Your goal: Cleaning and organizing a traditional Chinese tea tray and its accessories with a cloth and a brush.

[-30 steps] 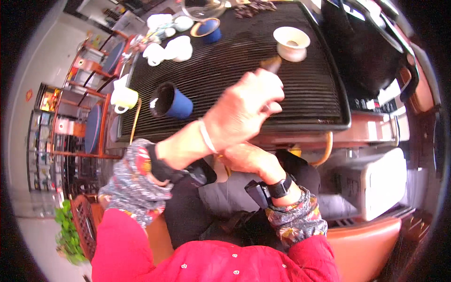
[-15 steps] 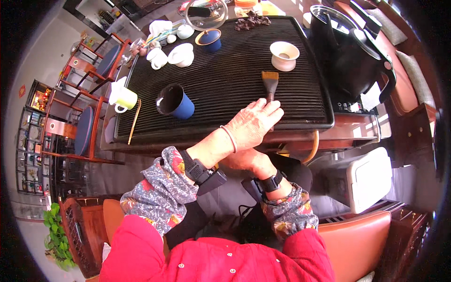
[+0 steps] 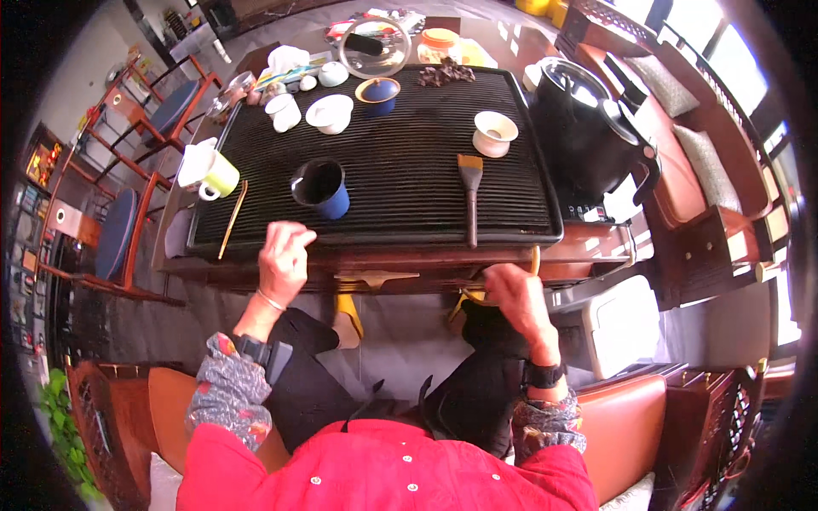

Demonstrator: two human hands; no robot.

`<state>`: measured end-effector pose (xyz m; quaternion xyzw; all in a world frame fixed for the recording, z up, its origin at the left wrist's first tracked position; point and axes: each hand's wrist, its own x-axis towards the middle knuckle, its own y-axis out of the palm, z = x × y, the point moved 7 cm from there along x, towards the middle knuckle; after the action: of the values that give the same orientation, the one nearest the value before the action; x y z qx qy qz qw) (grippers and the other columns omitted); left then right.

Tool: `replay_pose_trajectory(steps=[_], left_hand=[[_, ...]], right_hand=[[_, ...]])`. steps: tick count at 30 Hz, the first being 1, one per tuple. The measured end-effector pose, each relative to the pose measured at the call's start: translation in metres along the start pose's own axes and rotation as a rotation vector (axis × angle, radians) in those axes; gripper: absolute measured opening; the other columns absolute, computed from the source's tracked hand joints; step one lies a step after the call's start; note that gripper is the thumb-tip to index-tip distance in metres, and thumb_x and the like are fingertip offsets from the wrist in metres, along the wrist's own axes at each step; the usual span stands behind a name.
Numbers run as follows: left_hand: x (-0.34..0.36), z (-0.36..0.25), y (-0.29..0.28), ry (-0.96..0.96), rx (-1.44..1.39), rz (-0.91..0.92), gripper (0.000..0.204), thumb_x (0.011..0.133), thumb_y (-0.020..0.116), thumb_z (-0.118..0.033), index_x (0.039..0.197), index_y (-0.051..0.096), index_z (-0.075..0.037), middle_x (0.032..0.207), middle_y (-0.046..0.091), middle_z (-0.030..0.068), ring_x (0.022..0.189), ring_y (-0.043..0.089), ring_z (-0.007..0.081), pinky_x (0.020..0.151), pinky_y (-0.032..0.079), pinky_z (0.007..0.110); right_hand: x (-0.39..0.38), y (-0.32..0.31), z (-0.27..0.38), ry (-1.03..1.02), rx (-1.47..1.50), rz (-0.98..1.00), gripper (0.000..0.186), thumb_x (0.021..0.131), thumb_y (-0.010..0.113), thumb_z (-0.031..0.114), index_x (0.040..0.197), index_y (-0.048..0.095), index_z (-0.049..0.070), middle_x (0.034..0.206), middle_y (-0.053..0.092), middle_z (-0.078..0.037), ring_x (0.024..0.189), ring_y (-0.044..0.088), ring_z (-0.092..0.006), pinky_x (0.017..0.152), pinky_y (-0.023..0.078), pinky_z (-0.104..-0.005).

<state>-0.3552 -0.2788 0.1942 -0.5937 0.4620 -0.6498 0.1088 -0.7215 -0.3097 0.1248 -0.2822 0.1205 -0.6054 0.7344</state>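
Observation:
My left hand (image 3: 284, 260) hovers just off the near edge of the slatted black tea tray (image 3: 400, 217), its fingers loosely bent and apart, nothing in them. A dark blue cup (image 3: 332, 200) stands on the tray beyond it. My right hand (image 3: 515, 298) is lower, below the table's edge, with its fingers curled in. A tan hose (image 3: 535, 259) hangs beside it; whether those fingers hold anything is hidden. On the tray's right side lies a flat brush (image 3: 471, 192), bristles pointing away from me. A white strainer-like cup (image 3: 495, 134) stands behind the brush.
Farther back are a white bowl (image 3: 329, 114), a blue lidded cup (image 3: 377, 96), dark tea leaves (image 3: 446, 73) and a glass lid (image 3: 375, 47). A black kettle (image 3: 588, 145) stands at right. A yellow-green mug (image 3: 220, 176) and a thin wooden stick (image 3: 233, 220) are at left.
My left hand has let go of the brush and moved left, uncrossing from the right. My right hand has moved right, beside the hose. The head view has shifted, showing more of the room beyond.

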Motion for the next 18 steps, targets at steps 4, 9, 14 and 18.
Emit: replay_pose_trajectory(steps=[4, 9, 14, 18], left_hand=[[0.009, 0.039, 0.008, -0.083, 0.088, -0.026, 0.024, 0.073, 0.059, 0.003, 0.095, 0.063, -0.005, 0.094, 0.058, 0.0103, 0.094, 0.055, 0.0316, 0.081, 0.049, 0.040], [0.010, 0.065, 0.039, -0.183, 0.088, -0.040, 0.026, 0.074, 0.063, 0.001, 0.096, 0.060, -0.011, 0.090, 0.052, 0.0077, 0.091, 0.052, 0.0306, 0.080, 0.048, 0.040], [0.010, 0.075, 0.043, -0.212, 0.131, -0.040, 0.027, 0.073, 0.064, -0.002, 0.096, 0.056, -0.013, 0.090, 0.052, 0.0074, 0.092, 0.051, 0.0304, 0.081, 0.045, 0.043], [0.010, 0.074, 0.044, -0.245, 0.119, -0.042, 0.024, 0.073, 0.062, -0.004, 0.095, 0.054, -0.013, 0.091, 0.051, 0.0076, 0.093, 0.051, 0.0305, 0.080, 0.044, 0.043]], right_hand=[[0.017, -0.026, 0.019, -0.123, -0.196, -0.281, 0.016, 0.091, 0.060, 0.015, 0.104, 0.062, 0.005, 0.092, 0.063, -0.015, 0.086, 0.062, -0.0348, 0.080, 0.049, -0.0412], [0.035, -0.013, 0.032, -0.158, -0.350, -0.243, 0.018, 0.090, 0.061, 0.015, 0.106, 0.060, 0.007, 0.100, 0.059, -0.014, 0.091, 0.060, -0.0349, 0.078, 0.050, -0.0430], [0.081, -0.028, 0.026, -0.073, -0.379, -0.305, 0.043, 0.085, 0.070, 0.022, 0.120, 0.052, 0.004, 0.105, 0.057, -0.016, 0.094, 0.058, -0.0327, 0.082, 0.049, -0.0444], [0.156, -0.045, 0.014, -0.039, -0.505, -0.313, 0.087, 0.075, 0.081, 0.038, 0.139, 0.037, -0.001, 0.125, 0.048, -0.027, 0.113, 0.050, -0.0377, 0.096, 0.044, -0.0435]])
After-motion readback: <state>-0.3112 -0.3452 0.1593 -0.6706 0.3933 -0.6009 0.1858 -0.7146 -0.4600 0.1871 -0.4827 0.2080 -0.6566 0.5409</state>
